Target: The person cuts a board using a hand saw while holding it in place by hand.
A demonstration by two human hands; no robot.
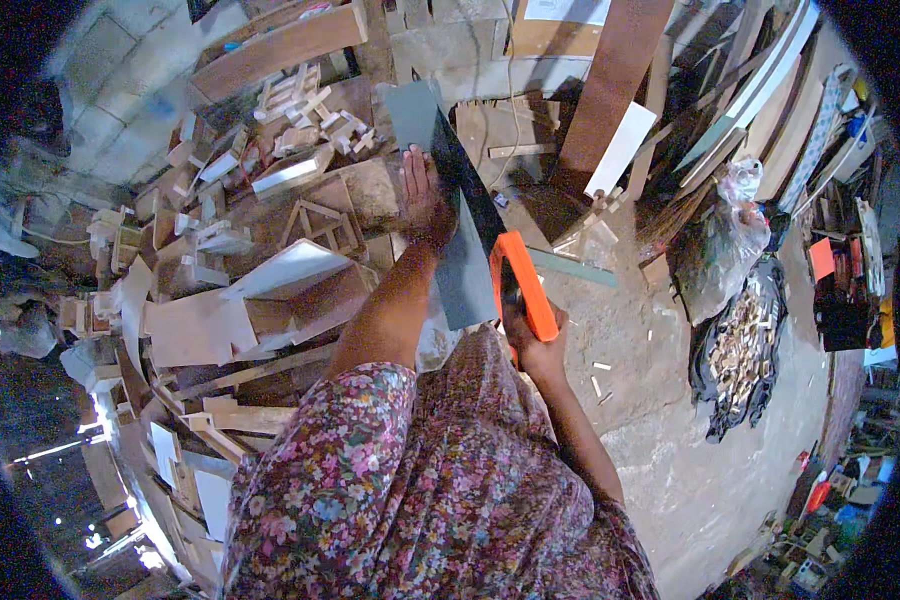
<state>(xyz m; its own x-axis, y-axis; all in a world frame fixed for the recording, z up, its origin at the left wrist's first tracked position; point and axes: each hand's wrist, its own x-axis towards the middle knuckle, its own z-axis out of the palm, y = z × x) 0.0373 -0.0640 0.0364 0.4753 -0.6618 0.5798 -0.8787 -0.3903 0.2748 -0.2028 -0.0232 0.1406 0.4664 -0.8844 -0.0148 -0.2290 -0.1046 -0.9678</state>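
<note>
A long grey board lies in front of me, pointing away from my body. My left hand rests on it near the far part, fingers stretched out and pressed flat. My right hand is closed on the orange handle of a hand saw, whose dark blade runs forward along the board, just right of my left fingers. Where the saw's teeth meet the board cannot be made out.
Wooden offcuts and a pale panel box crowd the left side. Planks lean at the back right. A black bag of wood scraps lies on the concrete floor, with a narrow green strip beside the saw.
</note>
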